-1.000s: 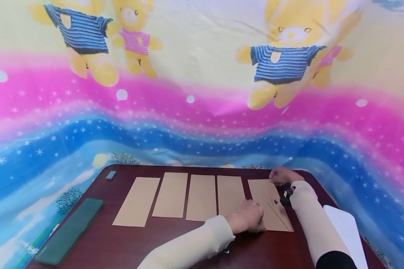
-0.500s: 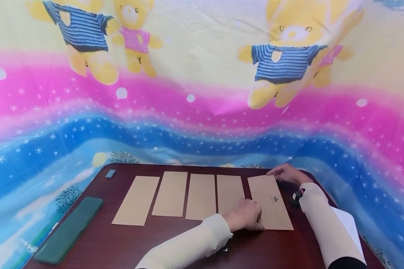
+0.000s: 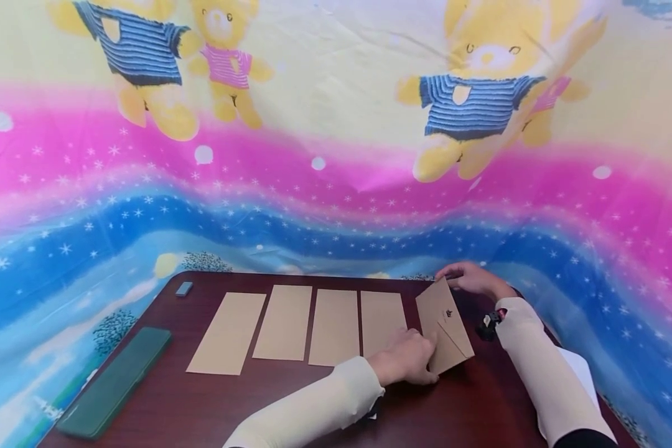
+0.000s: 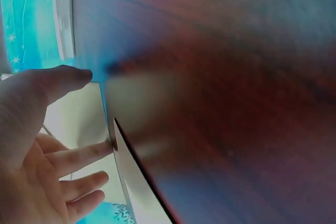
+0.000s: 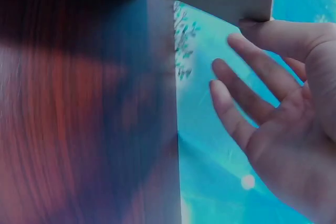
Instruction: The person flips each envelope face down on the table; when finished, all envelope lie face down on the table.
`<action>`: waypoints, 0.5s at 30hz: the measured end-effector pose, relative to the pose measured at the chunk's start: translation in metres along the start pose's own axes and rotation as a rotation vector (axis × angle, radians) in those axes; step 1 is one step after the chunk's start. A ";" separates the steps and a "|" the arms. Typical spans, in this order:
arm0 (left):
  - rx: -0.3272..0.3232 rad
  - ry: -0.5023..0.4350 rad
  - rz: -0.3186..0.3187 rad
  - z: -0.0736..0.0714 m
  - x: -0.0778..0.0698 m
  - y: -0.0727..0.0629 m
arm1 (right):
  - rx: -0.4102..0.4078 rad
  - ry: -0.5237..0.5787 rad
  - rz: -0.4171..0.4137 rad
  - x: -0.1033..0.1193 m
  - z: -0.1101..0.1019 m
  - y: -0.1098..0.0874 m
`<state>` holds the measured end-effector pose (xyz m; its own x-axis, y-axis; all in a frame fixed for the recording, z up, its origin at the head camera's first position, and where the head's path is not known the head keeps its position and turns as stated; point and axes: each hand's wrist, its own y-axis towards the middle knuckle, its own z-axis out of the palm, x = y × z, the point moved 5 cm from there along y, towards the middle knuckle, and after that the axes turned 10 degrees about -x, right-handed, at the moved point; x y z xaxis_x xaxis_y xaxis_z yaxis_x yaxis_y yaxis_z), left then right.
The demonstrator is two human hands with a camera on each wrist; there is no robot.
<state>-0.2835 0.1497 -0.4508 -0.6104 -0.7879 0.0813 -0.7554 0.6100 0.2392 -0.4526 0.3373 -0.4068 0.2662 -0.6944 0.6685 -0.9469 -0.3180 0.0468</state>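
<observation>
A brown kraft envelope, with a small dark crown print and a diagonal flap line, stands tilted at the right end of a row of envelopes. My right hand pinches its raised far corner between thumb and index finger; the other fingers are spread in the right wrist view. My left hand is at the envelope's lower left edge. In the left wrist view its thumb and fingers are apart, and a fingertip touches near the edge. Another flat envelope is partly hidden behind this hand.
Several plain envelopes lie side by side on the dark red table. A green case lies at the left and a small blue-grey block at the far left corner. A white object lies under the right forearm.
My right hand has raised the right-hand envelope's far corner and moved it up and left, tilting the envelope off the table. The left hand has stayed near the lower left edge, its fingers loosening.
</observation>
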 end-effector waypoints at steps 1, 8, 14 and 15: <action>0.005 -0.005 -0.002 -0.001 -0.001 -0.001 | -0.008 0.015 -0.003 0.003 0.001 0.001; 0.003 -0.026 0.019 -0.002 -0.006 -0.001 | -0.028 0.107 -0.054 0.012 0.011 0.009; -0.013 -0.075 0.004 -0.002 -0.006 -0.003 | -0.024 0.171 -0.057 0.018 0.022 0.013; -0.007 -0.082 -0.001 -0.002 -0.006 -0.004 | -0.030 0.172 -0.055 0.020 0.023 0.014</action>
<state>-0.2764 0.1520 -0.4507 -0.6277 -0.7785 0.0018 -0.7543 0.6088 0.2457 -0.4564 0.3043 -0.4104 0.2853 -0.5547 0.7816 -0.9375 -0.3310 0.1073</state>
